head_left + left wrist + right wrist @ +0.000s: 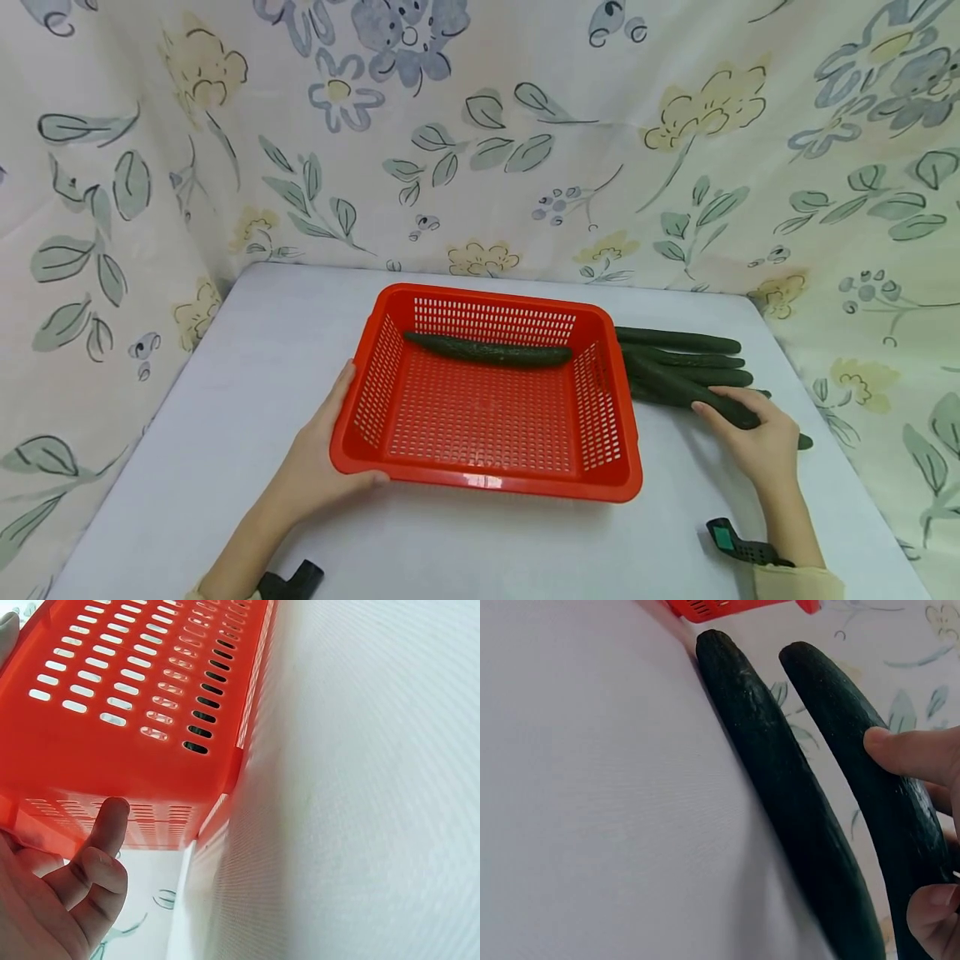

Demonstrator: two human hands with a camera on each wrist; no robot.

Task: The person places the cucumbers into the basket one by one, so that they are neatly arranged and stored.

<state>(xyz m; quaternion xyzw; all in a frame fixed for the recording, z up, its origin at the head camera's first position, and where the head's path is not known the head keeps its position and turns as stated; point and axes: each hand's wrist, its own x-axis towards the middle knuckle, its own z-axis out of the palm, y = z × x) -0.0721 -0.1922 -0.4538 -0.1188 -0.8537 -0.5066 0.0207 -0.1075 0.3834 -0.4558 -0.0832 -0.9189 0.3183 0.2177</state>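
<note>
Clock directions are taken from the centre of the basket point(487, 482), set on the tabletop point(225, 400). At 8 o'clock, its corner is clasped by the left hand point(315, 458), fingers half-curled against the side and thumb spread along the front; the basket is presumably steadied thereby. The inner cucumber point(487, 352) is laid lengthwise near the 12 o'clock wall, probably because its length suits the long side. The loose cucumbers point(690, 340) are grouped at 3 o'clock, within easy reach. The held cucumber point(892, 825) is pinched between thumb and fingers of the right hand point(757, 442), toward its 4 o'clock end, apparently for control.
</note>
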